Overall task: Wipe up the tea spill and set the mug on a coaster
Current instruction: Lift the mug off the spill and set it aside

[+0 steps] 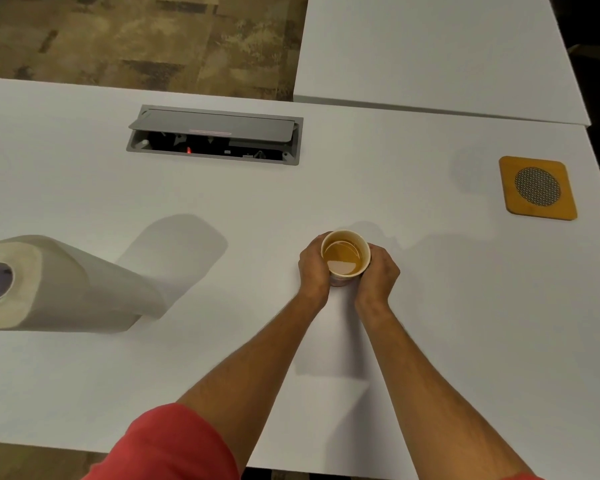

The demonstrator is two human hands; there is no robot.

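A paper mug [345, 255] holding amber tea stands on the white table [430, 306] near the middle. My left hand [314, 268] wraps its left side and my right hand [378, 271] wraps its right side, so both grip it. The mug's lower wall is mostly hidden by my fingers. A square wooden coaster [537, 188] with a dark round mesh centre lies far to the right, well apart from the mug. A roll of paper towel [49, 285] lies on its side at the left edge. No spill shows on the table.
A grey cable box [215, 135] with its lid raised is set into the table behind the mug. A second white table [430, 46] butts on at the back right. Patterned carpet [136, 36] lies beyond the far edge.
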